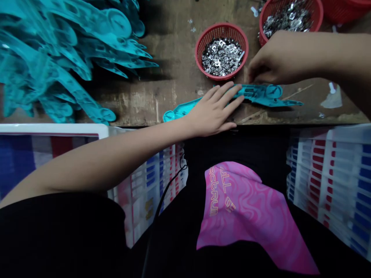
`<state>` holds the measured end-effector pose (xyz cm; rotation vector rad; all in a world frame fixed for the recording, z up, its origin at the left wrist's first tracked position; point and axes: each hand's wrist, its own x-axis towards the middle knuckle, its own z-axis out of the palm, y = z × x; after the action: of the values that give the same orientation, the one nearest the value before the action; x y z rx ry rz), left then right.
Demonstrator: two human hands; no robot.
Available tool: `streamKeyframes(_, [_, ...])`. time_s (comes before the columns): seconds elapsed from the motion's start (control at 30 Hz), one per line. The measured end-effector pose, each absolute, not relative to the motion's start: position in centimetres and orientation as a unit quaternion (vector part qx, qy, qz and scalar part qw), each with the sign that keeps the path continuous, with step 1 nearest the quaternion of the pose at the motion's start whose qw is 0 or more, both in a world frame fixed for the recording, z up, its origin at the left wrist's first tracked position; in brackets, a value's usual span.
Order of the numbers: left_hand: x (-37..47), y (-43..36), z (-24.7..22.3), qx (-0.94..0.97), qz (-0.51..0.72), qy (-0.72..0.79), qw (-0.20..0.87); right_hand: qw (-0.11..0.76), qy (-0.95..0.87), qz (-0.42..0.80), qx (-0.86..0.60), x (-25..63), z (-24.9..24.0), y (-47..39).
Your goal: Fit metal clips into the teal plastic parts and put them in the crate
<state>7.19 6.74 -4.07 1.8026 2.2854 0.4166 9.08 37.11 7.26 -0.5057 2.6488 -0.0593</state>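
A long teal plastic part (261, 94) lies along the near edge of the wooden table. My left hand (215, 110) rests flat across its middle, fingers spread. Above the part's right half is my right hand (268, 63), its fingers bent and pressed together with the fingertips pointing down; whatever they hold is hidden. Just beyond the part, between the hands, stands a red basket (199, 61) of small shiny metal clips (222, 56).
Several teal parts (63, 50) are piled at the left. A second red basket (320, 17) of metal pieces stands beyond my right wrist, with another red basket (344, 11) beside it. Plastic crates (327, 173) flank my lap below the table (171, 23).
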Motion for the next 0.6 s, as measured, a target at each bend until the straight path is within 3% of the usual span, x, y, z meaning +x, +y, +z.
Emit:
streamKeyframes(0.17, [7.0,6.2,-4.7,0.646,0.101,0.750,0.102,0.229,0.949,-0.039,-0.214,9.4,6.7,36.5])
streamKeyframes(0.33, [6.6,6.3,-4.4,0.654,0.093,0.745,0.093,0.177,0.935,-0.101,-0.290,8.9,3.1,37.7])
streamKeyframes(0.6, [6.8,6.3,-4.2,0.660,0.091,0.741,0.087,0.188,0.930,-0.063,-0.309,8.7,2.2,37.8])
